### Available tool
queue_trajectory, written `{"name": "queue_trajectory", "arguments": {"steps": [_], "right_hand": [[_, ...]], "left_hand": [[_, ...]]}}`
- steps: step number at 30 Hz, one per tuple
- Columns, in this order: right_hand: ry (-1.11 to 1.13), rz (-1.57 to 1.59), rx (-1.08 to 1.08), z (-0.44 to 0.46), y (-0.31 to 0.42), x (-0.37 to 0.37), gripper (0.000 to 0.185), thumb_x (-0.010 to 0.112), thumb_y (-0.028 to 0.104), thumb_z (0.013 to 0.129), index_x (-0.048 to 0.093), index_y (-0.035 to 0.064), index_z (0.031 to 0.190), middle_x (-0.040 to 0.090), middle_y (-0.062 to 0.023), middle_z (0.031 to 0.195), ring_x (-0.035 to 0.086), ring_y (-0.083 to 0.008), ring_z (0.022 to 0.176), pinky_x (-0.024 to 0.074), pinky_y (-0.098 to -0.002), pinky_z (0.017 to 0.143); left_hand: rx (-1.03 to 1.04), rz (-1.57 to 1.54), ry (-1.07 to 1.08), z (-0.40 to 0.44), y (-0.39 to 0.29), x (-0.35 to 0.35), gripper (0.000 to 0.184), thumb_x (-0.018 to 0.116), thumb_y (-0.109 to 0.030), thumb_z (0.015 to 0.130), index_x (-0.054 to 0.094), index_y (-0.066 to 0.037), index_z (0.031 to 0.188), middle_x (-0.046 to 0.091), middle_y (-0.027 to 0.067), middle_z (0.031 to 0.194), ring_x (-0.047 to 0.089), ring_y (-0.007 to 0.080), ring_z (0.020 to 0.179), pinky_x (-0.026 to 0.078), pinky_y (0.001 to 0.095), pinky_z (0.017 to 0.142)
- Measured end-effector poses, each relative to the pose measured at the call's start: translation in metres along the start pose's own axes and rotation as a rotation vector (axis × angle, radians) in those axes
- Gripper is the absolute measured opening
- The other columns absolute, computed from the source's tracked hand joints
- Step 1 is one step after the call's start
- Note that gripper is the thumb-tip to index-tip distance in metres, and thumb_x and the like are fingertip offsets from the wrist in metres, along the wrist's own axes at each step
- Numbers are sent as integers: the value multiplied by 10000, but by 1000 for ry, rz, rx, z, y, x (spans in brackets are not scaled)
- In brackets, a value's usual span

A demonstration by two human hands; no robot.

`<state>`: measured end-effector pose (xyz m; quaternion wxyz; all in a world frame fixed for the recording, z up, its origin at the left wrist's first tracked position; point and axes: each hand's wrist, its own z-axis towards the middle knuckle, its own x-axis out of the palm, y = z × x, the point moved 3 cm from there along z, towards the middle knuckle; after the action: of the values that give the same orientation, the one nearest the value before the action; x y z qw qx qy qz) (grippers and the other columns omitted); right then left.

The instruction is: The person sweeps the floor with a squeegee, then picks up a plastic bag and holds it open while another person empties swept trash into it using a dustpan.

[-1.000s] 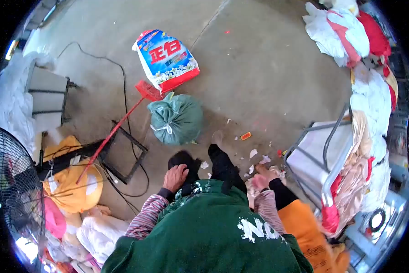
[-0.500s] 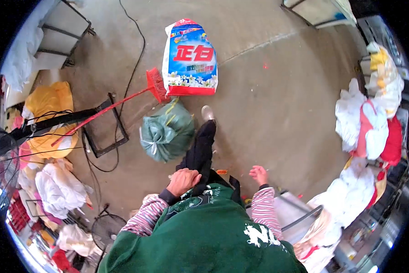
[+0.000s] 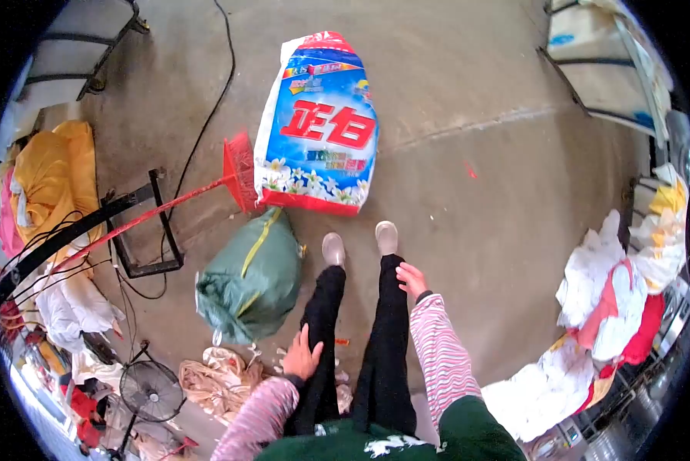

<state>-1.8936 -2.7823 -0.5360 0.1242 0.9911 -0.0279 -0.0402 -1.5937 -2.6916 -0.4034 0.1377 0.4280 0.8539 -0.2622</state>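
Note:
My left hand (image 3: 302, 356) hangs beside my left leg with its fingers apart, holding nothing. It is just right of a stuffed green woven sack (image 3: 256, 280) with yellow stripes. My right hand (image 3: 412, 281) is by my right shin, fingers stretched out, with nothing in it. Ahead of my feet lies a large blue, white and red detergent bag (image 3: 318, 127) with red characters and white flowers printed on it. A red broom (image 3: 239, 170) touches the bag's left side, its long handle running to the left.
A black metal stand (image 3: 149, 230) and a black cable (image 3: 218, 100) are at the left. A fan (image 3: 151, 390) stands at lower left near beige cloth (image 3: 220, 384). Piles of white and red fabric (image 3: 590, 307) line the right. Wheeled carts (image 3: 598, 69) stand at both far corners.
I have come closer to the detergent bag, and both feet now show side by side. My left hand has opened away from my body; my right hand has moved forward to my leg.

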Motion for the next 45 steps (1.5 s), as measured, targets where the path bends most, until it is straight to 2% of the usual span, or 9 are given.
{"name": "queue_trajectory", "arguments": {"steps": [6, 8, 14, 18, 30, 34, 37, 41, 45], "right_hand": [[-111, -174, -152, 227, 21, 63, 668, 659, 422, 527, 332, 56, 979, 400, -77, 998, 380, -207, 940, 313, -446, 733], [-67, -64, -62, 246, 52, 93, 1128, 708, 384, 476, -46, -32, 1206, 120, -181, 1252, 171, -238, 1153, 194, -332, 918], [194, 290, -193, 324, 57, 141, 622, 623, 192, 630, 278, 117, 1142, 424, -82, 1064, 401, -226, 987, 338, -389, 793], [374, 505, -263, 214, 118, 185, 330, 497, 7, 702, 387, 16, 1013, 502, -94, 905, 512, -215, 819, 428, -330, 716], [128, -711, -896, -101, 249, 72, 288, 520, 216, 712, 516, -18, 881, 558, -168, 808, 549, -244, 756, 410, -316, 639], [350, -831, -1008, -186, 275, 69, 224, 487, 216, 731, 545, 15, 811, 565, -145, 710, 558, -230, 659, 418, -300, 576], [456, -1139, -1199, -222, 271, 83, 225, 485, 207, 710, 527, 47, 862, 551, -147, 747, 537, -266, 709, 414, -329, 616], [680, -1463, -1673, -275, 258, 101, 348, 517, 195, 652, 469, 67, 972, 509, -162, 877, 474, -323, 836, 370, -399, 727], [826, -1490, -1479, -292, 276, 79, 165, 550, 98, 623, 477, 8, 741, 503, -173, 710, 492, -333, 689, 388, -393, 591]], "left_hand": [[9, -133, -253, 22, -21, 19, 453, 502, -228, 732, 349, 3, 1090, 448, 209, 1007, 460, 326, 890, 375, 348, 762], [-89, -208, -219, 24, -24, 23, 450, 515, -232, 722, 367, -3, 1080, 450, 200, 1017, 458, 316, 907, 369, 336, 779], [-233, -330, -216, 17, -33, 40, 474, 516, -277, 717, 368, -15, 1083, 439, 193, 1039, 449, 306, 924, 359, 343, 785], [-293, -367, -238, 8, -42, 46, 450, 484, -297, 736, 372, -32, 1082, 437, 179, 1049, 436, 307, 935, 351, 346, 789], [-207, -778, -455, 7, -51, 44, 280, 382, -232, 798, 465, -45, 989, 524, 77, 900, 516, 170, 737, 403, 271, 636], [162, -1173, -612, 19, -113, -80, 363, 402, -258, 803, 381, -28, 1083, 492, 35, 940, 467, 92, 789, 378, 198, 628], [368, -1310, -530, -39, -195, -194, 589, 484, -235, 755, 160, -54, 1212, 278, 171, 1194, 298, 235, 1091, 252, 316, 891], [227, -558, -993, -81, -247, -242, 847, 613, -420, 558, 203, -38, 1193, 320, 201, 1148, 417, 303, 980, 363, 354, 786], [-61, -444, -852, -92, -287, -231, 601, 532, -329, 599, 356, -39, 1094, 535, 153, 788, 526, 290, 683, 422, 381, 577]]}}
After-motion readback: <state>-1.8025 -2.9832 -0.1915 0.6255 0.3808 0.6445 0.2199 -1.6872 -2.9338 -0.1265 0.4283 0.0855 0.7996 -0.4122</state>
